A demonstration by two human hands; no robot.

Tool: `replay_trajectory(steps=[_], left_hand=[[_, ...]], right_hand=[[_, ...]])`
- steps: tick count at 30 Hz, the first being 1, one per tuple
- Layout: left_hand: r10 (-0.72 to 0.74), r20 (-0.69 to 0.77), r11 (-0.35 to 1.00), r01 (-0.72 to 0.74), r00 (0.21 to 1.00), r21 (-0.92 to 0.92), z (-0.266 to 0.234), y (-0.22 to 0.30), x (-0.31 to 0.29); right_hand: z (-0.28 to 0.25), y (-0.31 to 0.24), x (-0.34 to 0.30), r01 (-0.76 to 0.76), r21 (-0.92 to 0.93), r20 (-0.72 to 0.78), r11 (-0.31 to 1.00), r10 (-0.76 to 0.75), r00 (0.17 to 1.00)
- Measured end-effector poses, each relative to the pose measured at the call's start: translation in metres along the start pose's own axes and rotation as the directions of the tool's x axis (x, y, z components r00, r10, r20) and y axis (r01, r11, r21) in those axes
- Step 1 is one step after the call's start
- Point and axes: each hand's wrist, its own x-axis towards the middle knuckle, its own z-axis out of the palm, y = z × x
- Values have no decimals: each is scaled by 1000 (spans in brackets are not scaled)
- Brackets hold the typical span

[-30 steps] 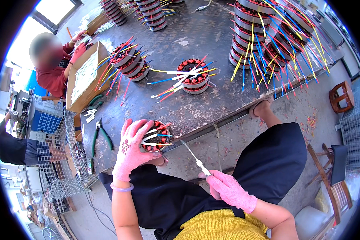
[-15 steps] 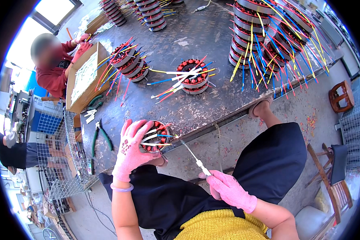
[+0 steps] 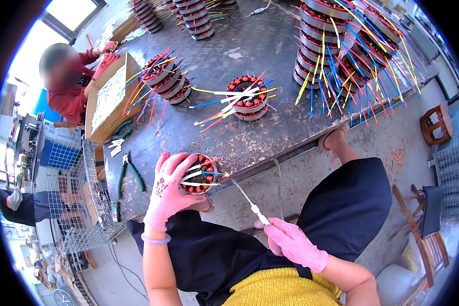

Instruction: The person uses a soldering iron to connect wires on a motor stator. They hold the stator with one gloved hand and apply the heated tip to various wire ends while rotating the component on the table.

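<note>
My left hand point(image 3: 171, 189), in a pink glove, holds a motor stator point(image 3: 207, 162) with red copper windings at the table's near edge. Its fingers wrap around the ring. Blue and yellow leads and white sleeves point(image 3: 193, 175) stick out to the right from it. My right hand point(image 3: 294, 244), also gloved in pink, is closed around a slim white torch-like tool point(image 3: 255, 209) with a long thin tip. That tip points at the lead ends, and a small orange glow shows between them. The tool's exact kind is not clear.
Another stator point(image 3: 247, 113) with sleeved leads stands on the dark table point(image 3: 224, 56). Stator stacks point(image 3: 311, 48) rise at the far right. Green-handled pliers point(image 3: 133, 173) lie left. A co-worker point(image 3: 66, 84) sits behind a cardboard box point(image 3: 107, 102). A wooden stool point(image 3: 435, 124) stands right.
The glow at the lead ends has grown brighter and more orange. Both my hands have hardly moved. A person at the far left has shifted a gloved hand lower.
</note>
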Motion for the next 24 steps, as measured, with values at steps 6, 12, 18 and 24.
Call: replay_trajectory(steps=[6, 12, 18, 24], left_hand=[[5, -14, 1000, -5, 1000, 3, 0, 1, 0], [36, -40, 999, -35, 999, 9, -1, 2, 1], [35, -36, 999, -35, 999, 6, -1, 3, 2], [43, -40, 999, -43, 998, 11, 1, 2, 1]], right_hand=[[0, -3, 0, 10, -50, -1, 999, -10, 1000], [0, 0, 0, 7, -13, -10, 1000, -7, 1000], [-1, 3, 0, 16, 1, -17, 1000, -16, 1000], [0, -4, 0, 12, -61, -16, 998, -13, 1000]])
